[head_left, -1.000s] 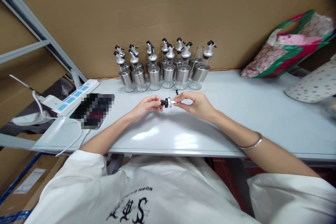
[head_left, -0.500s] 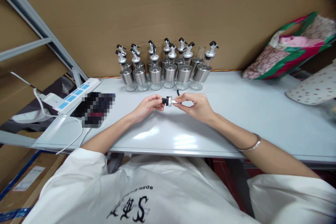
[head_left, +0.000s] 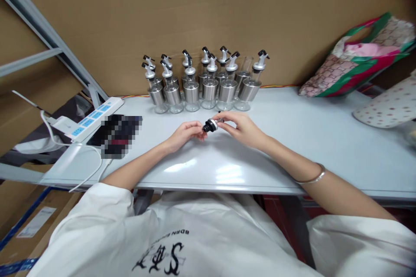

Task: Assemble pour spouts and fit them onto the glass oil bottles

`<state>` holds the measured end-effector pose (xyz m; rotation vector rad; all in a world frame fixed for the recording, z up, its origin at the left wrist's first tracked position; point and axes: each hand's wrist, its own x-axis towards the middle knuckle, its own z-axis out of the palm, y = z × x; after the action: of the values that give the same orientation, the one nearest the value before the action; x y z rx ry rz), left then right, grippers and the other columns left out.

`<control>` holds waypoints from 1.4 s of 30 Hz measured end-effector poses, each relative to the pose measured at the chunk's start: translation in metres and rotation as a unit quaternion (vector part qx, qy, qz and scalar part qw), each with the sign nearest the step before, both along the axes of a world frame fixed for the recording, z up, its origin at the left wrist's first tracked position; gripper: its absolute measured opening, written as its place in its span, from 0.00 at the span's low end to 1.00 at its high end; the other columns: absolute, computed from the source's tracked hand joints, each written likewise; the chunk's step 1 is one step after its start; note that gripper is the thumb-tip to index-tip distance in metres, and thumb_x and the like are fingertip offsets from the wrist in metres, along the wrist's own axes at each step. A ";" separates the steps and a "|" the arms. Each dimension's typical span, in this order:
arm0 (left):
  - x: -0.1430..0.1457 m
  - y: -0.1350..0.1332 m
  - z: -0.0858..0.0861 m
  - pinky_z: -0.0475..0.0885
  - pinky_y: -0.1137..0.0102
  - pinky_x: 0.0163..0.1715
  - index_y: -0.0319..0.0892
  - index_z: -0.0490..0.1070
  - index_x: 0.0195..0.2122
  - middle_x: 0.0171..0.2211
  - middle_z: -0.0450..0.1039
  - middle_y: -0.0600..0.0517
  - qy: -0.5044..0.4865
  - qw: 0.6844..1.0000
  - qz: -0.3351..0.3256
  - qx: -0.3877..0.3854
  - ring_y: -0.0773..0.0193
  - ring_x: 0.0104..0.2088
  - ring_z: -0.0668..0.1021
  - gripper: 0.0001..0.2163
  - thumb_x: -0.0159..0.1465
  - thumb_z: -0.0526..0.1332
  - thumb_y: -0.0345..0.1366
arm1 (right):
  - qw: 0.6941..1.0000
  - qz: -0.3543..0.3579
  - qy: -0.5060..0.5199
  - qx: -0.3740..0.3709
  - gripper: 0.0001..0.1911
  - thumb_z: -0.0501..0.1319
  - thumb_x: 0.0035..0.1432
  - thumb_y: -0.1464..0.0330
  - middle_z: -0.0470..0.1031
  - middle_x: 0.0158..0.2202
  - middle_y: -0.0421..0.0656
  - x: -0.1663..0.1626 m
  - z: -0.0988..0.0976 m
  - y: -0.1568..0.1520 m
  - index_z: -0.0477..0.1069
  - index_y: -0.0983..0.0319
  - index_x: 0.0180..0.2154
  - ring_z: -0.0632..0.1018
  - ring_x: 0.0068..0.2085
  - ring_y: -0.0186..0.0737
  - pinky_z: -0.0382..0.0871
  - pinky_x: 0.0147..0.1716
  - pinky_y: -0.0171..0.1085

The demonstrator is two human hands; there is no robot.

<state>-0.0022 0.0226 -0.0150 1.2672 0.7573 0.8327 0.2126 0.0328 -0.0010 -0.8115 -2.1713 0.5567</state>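
Note:
Over the middle of the table, my right hand [head_left: 242, 129] pinches the silver upper part of a pourer spout [head_left: 212, 125]. The spout lies tilted, with its ribbed black stopper end pointing left and down. My left hand [head_left: 186, 135] has thumb and fingers closed at the tip of that stopper. Behind my hands stand several glass oil bottles [head_left: 192, 94] with steel sleeves, most topped with silver and black pourer spouts. One bottle [head_left: 244, 69] at the back right has a bare glass neck.
On the left lie a white power strip [head_left: 97, 117], a white cable [head_left: 94, 149] and a dark, blurred-out device [head_left: 121, 136]. A patterned bag [head_left: 351, 65] and a dotted white object [head_left: 386, 106] are at the right. A cardboard wall [head_left: 276, 17] rises behind the grey table [head_left: 292, 147].
The pourer spout has turned from nearly level to tilted, its stopper end swinging down and nearer to me. My right hand has shifted slightly with it.

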 end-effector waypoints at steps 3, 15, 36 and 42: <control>-0.001 0.001 -0.004 0.68 0.70 0.36 0.38 0.67 0.28 0.27 0.72 0.53 0.008 0.999 0.002 0.047 0.68 0.29 0.74 0.15 0.53 0.66 0.45 | 0.999 0.035 -0.029 -0.009 0.11 0.54 0.62 0.67 0.78 0.40 0.47 -0.001 0.000 -0.001 0.72 0.61 0.41 0.78 0.40 0.41 0.70 0.39 0.38; 0.002 -0.001 -0.003 0.71 0.69 0.36 0.38 0.71 0.39 0.36 0.74 0.51 0.017 0.998 0.021 0.059 0.69 0.29 0.75 0.21 0.53 0.66 0.50 | 0.990 -0.020 -0.074 -0.114 0.12 0.55 0.59 0.62 0.72 0.21 0.38 -0.005 0.000 -0.005 0.69 0.62 0.39 0.72 0.23 0.35 0.62 0.24 0.33; 0.013 -0.011 -0.008 0.69 0.70 0.34 0.39 0.65 0.36 0.33 0.72 0.53 0.007 0.997 0.051 0.064 0.68 0.29 0.74 0.24 0.47 0.71 0.49 | 0.969 0.018 0.038 -0.245 0.12 0.60 0.49 0.64 0.76 0.24 0.39 -0.011 0.000 -0.011 0.67 0.61 0.37 0.77 0.27 0.38 0.68 0.29 0.36; 0.011 -0.012 -0.009 0.68 0.70 0.33 0.40 0.63 0.33 0.31 0.71 0.54 0.019 0.997 0.049 0.059 0.68 0.29 0.74 0.21 0.48 0.71 0.46 | 0.977 0.012 0.017 -0.214 0.11 0.58 0.49 0.65 0.74 0.24 0.38 -0.013 0.001 -0.015 0.68 0.61 0.36 0.75 0.27 0.37 0.67 0.29 0.35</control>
<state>0.0093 0.0102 -0.0235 1.3621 0.8149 0.9459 0.1998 0.0180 0.0004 -0.9904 -2.0590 1.0676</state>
